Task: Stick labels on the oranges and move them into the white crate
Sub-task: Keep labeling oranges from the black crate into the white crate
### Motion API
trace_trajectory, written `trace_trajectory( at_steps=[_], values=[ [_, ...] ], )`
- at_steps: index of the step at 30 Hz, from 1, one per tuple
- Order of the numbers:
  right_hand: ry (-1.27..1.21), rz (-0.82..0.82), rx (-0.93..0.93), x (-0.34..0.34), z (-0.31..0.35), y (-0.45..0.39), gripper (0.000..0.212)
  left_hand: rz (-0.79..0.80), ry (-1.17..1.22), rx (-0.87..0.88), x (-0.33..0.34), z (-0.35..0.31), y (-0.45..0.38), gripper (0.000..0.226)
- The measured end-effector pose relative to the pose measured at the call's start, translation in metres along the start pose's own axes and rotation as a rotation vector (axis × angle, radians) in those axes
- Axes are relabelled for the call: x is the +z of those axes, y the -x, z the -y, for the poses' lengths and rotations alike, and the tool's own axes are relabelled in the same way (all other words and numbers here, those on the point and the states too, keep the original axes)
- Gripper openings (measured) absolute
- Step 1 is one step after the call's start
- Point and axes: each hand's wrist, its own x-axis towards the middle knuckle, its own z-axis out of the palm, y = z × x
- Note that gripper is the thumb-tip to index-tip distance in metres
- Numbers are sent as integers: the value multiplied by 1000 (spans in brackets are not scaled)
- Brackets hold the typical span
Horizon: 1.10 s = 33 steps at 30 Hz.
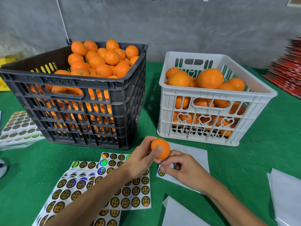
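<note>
In front of white crate (216, 95), above green table (260, 152): orange (160, 150) gripped in left hand (141, 162), thumb across skin. Right hand (180, 168) pinching at round label (161, 173) on nearly bare backing sheet (195, 154). Fruit light, firm, smooth; best held round middle. Label thin, flimsy, sticky; lift by edge.
</note>
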Motion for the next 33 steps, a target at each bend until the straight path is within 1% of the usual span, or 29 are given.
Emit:
trace_trajectory(
  at_steps=[7,10,13,16,17,18,20,22,23,26,29,31,33],
  values=[
    [0,-7,59,3,1,-2,9,4,-11,18,0,-5,3,52],
    [-3,-49,80,5,1,-3,12,4,-16,27,0,-6,4,53],
    [75,-122,34,7,-1,-2,13,9,-9,26,0,-7,5,54],
    [141,-241,-44,7,-5,1,17,12,-13,30,0,-7,4,55],
    [93,-299,-19,6,-6,0,17,13,-17,31,0,-7,4,56],
    [-10,-370,30,5,-6,-1,17,15,-20,30,0,-7,5,56],
    [-166,-542,86,2,-4,-3,16,19,-32,26,-1,-6,4,56],
    [-84,-676,10,1,0,-4,17,29,-47,24,-1,-5,3,55],
    [-29,-689,-41,2,2,-4,17,33,-55,24,0,-5,3,54],
    [-37,-592,-153,17,9,-3,10,29,-32,29,0,-4,2,54],
    [-48,-494,-193,17,14,-1,17,2,71,21,0,-11,2,55],
    [91,-404,-204,10,19,3,25,-21,159,18,0,-20,1,55],
    [322,-412,-291,5,26,6,32,-51,218,35,-1,-30,1,55]
  ],
)
